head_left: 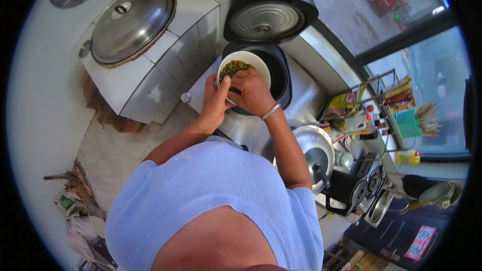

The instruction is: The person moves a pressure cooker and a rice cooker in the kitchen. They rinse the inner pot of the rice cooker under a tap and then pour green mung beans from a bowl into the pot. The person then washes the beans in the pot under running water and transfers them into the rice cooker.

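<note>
A white bowl (264, 66) of small green beans, which look like mung beans (235, 67), is held over the near part of an open rice cooker (286, 90). My left hand (215, 103) grips the bowl's left side, its thumb up at the rim. Inside the bowl, the curled fingers of my right hand (253, 93) are pressed together among the beans; their tips are hidden. A silver bangle circles that wrist. The cooker's dark lid (271, 14) stands raised behind the bowl, and the black inner pot (277, 70) shows beside it.
A tiled stove (170, 57) with a large metal lid (131, 24) stands at left. To the right are a pressure cooker (306, 145), a black kettle-like pot (344, 190), a gas burner (372, 180) and a rack of bottles (374, 115) by the window.
</note>
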`<state>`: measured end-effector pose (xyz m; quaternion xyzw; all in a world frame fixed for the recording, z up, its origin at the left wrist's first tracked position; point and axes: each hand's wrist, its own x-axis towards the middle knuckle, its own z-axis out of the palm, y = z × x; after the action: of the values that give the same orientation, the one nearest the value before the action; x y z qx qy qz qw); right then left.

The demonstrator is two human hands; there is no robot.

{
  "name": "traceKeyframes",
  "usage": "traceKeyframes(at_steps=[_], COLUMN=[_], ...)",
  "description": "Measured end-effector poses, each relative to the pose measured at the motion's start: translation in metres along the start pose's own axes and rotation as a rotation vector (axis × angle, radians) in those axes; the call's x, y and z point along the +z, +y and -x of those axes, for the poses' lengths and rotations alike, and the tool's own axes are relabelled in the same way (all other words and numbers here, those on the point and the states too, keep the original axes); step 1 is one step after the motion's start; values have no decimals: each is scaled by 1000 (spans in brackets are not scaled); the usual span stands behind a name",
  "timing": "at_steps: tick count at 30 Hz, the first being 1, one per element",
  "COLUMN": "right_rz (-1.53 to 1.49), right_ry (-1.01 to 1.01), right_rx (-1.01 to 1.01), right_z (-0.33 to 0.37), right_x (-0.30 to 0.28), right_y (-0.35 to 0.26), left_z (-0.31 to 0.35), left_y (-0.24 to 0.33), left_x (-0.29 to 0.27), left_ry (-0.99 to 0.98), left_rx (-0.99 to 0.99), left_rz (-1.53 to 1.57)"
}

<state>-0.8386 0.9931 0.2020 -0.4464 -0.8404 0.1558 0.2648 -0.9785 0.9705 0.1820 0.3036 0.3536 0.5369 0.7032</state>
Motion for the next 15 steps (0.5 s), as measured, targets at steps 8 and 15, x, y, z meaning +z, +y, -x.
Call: traceKeyframes(at_steps=[8, 15], right_rz=[41, 226], right_ry=[-205, -321], right_rx=[-190, -200], right_z=[-84, -102], right_x=[16, 18], right_y=[18, 30], left_z=[-49, -66], left_y=[23, 27], left_x=[-41, -47], left_ry=[146, 185], left_rx=[82, 77], left_rz=[-12, 14])
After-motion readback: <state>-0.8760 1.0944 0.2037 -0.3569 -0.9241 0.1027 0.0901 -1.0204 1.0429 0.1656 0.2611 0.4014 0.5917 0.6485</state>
